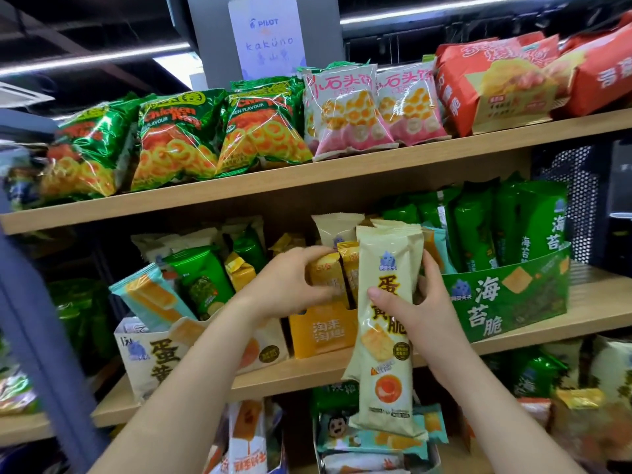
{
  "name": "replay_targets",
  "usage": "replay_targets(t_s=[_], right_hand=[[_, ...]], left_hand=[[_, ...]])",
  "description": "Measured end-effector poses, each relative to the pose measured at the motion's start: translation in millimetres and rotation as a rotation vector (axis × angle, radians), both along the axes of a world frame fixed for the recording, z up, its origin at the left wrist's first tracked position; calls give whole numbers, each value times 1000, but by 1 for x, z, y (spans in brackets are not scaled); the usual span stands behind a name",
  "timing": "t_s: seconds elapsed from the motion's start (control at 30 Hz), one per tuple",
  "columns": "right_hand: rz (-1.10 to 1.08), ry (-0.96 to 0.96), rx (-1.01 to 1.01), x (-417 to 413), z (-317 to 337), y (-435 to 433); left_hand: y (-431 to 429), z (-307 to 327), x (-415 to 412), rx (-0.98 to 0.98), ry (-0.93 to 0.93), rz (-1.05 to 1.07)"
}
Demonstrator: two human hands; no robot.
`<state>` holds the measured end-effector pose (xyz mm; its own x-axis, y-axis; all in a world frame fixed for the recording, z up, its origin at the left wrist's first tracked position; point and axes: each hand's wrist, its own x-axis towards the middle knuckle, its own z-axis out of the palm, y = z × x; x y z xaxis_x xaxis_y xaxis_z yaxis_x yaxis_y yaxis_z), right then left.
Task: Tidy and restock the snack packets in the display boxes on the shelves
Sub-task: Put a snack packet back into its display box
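Observation:
My right hand (422,304) grips a bunch of long cream snack packets (386,340) upright in front of the middle shelf. The thumb lies across the front packet and the fingers curl behind. My left hand (290,285) reaches over the orange display box (319,331) and pinches the small orange packets (325,271) standing in it. A white display box (147,360) at the left holds mixed cream, green and teal packets. At the right, a green display box (513,302) holds tall green packets (492,227).
The top wooden shelf (307,179) carries green chicken-ring bags (178,138), pink-and-white bags (349,111) and red bags (496,80). Below the middle shelf edge (290,378), more packets stand in boxes. A blue-grey post (37,319) runs down the left side.

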<state>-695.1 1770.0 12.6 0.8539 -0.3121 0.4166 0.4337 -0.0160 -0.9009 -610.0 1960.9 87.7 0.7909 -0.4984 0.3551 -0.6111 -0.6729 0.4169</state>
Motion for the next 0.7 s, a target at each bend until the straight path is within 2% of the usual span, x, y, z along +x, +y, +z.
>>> replay_targets(t_s=[0.07, 0.13, 0.23, 0.37, 0.43, 0.6, 0.7], right_hand=[[-28, -26, -22, 1, 2, 4], [-69, -41, -77, 1, 3, 6], [-130, -35, -128, -2, -1, 1], [-164, -56, -99, -13, -1, -13], [-157, -63, -84, -15, 1, -22], [-138, -39, -111, -17, 6, -29], [-111, -28, -110, -22, 7, -24]], left_hand=[[-4, -10, -5, 116, -230, 94], [-15, -17, -8, 91, -362, 110], [-36, -23, -8, -2, -347, 11], [-56, -14, -6, -269, -269, -15], [-62, -9, -4, -299, -229, -20], [-76, -7, 1, 104, -255, 155], [-75, -9, 2, 161, -348, 245]])
